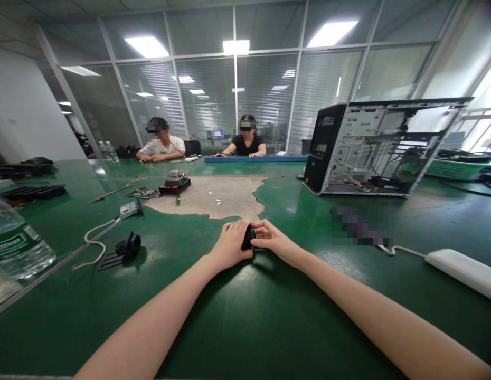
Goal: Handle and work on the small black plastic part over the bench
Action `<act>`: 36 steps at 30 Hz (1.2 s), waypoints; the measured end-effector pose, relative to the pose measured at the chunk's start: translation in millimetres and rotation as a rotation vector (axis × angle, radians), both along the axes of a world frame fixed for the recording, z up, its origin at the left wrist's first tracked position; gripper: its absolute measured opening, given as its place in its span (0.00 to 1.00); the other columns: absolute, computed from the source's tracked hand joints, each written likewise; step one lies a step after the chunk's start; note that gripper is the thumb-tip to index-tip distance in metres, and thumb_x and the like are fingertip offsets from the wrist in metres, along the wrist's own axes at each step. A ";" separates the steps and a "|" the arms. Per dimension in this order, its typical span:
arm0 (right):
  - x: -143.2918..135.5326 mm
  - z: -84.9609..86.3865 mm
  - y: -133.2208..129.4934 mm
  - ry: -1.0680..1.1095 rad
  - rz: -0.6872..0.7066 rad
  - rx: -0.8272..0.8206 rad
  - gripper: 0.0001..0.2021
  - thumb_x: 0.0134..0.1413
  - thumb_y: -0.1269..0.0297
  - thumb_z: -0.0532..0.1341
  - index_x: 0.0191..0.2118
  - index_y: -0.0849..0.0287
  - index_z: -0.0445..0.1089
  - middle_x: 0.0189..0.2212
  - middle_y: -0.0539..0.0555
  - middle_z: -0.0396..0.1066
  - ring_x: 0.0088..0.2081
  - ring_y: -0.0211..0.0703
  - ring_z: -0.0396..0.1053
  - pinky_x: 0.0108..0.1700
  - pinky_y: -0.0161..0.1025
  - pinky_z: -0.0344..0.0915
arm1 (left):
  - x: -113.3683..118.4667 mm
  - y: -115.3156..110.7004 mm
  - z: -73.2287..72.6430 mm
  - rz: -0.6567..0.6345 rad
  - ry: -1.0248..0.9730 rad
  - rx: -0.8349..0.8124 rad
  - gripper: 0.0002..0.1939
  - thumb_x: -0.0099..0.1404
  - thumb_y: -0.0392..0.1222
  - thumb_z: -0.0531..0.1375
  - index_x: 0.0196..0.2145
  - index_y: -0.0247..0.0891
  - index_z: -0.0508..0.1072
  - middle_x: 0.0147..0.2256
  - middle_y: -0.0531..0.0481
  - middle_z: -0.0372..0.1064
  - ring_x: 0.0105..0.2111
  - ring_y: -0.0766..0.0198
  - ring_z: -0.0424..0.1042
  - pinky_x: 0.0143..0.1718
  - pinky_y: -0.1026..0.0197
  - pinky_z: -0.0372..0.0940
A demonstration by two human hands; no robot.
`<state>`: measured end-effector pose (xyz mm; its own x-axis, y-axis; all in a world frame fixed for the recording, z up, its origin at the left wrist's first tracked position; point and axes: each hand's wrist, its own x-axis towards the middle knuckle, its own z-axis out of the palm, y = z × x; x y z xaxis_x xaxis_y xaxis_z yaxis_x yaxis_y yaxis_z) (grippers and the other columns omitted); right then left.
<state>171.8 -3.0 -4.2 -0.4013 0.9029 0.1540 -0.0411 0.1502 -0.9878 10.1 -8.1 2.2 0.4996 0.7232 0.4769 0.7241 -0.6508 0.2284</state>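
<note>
Over the green tabletop [245, 327], straight ahead of me, both hands meet around a small dark block-shaped object [247, 238]. My left hand [230, 245] wraps it from the left, its fingers curled over the top and the thumb below. From the other side, my right hand [274, 240] pinches the object's right edge between thumb and fingers. Much of the object is covered by the fingers, and its exact kind cannot be made out. To the left lies a black plastic part with a round piece and slats [129, 245]. Beyond my hands is a bare, worn patch [225, 195] of the tabletop.
An opened computer case [328, 153] stands at right, near a white power strip [463, 269] and a blurred-out item [358, 227]. A water bottle [16, 243], a metal bracket [130, 208] and a fan-like part [175, 182] are leftward. Two people sit across.
</note>
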 end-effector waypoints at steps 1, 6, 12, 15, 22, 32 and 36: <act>0.1 1.1 -1.0 0.005 0.008 -0.004 0.18 0.37 0.65 0.65 0.38 0.55 0.61 0.33 0.49 0.66 0.37 0.38 0.65 0.42 0.40 0.62 | 0.0 -0.2 0.2 -0.002 0.000 -0.001 0.26 0.46 0.38 0.58 0.44 0.40 0.54 0.42 0.47 0.59 0.45 0.56 0.59 0.47 0.53 0.51; -2.7 -0.2 -2.1 0.041 -0.016 -0.013 0.15 0.43 0.58 0.61 0.38 0.56 0.60 0.30 0.48 0.67 0.33 0.37 0.66 0.40 0.40 0.62 | 0.2 -0.9 1.2 -0.008 -0.012 -0.012 0.26 0.47 0.38 0.57 0.45 0.41 0.54 0.43 0.48 0.59 0.46 0.56 0.59 0.47 0.52 0.51; -3.4 -5.3 2.4 0.010 -0.069 -0.014 0.17 0.43 0.58 0.61 0.39 0.57 0.62 0.33 0.51 0.67 0.35 0.38 0.66 0.41 0.40 0.62 | 0.3 0.4 0.0 -0.002 -0.010 -0.010 0.27 0.47 0.38 0.58 0.46 0.41 0.54 0.43 0.47 0.59 0.46 0.55 0.59 0.47 0.52 0.51; -1.3 -4.7 3.2 -0.004 -0.055 -0.005 0.15 0.42 0.60 0.62 0.38 0.57 0.63 0.33 0.51 0.67 0.36 0.39 0.66 0.43 0.41 0.61 | 0.3 0.8 -0.5 0.002 -0.002 -0.006 0.27 0.47 0.38 0.58 0.45 0.40 0.54 0.43 0.47 0.59 0.45 0.55 0.59 0.47 0.52 0.51; -1.6 1.3 -2.8 0.042 -0.008 -0.017 0.14 0.42 0.61 0.62 0.36 0.56 0.60 0.30 0.48 0.67 0.34 0.37 0.66 0.41 0.39 0.61 | 0.6 -0.4 0.4 0.000 0.007 0.012 0.26 0.47 0.39 0.58 0.45 0.40 0.54 0.42 0.47 0.60 0.45 0.56 0.60 0.47 0.53 0.51; -2.7 -4.3 3.6 0.019 -0.072 -0.042 0.14 0.41 0.61 0.62 0.37 0.59 0.63 0.35 0.52 0.66 0.37 0.38 0.65 0.42 0.40 0.61 | 0.3 0.8 -0.3 -0.003 0.012 0.027 0.26 0.48 0.39 0.57 0.45 0.40 0.53 0.42 0.47 0.60 0.44 0.56 0.59 0.46 0.54 0.51; 0.9 -1.5 1.4 0.026 0.001 0.003 0.17 0.37 0.67 0.65 0.37 0.56 0.62 0.34 0.50 0.66 0.39 0.38 0.64 0.43 0.39 0.60 | 0.2 1.6 -1.6 -0.005 0.017 0.034 0.26 0.47 0.39 0.58 0.44 0.40 0.54 0.42 0.48 0.59 0.44 0.56 0.59 0.46 0.54 0.51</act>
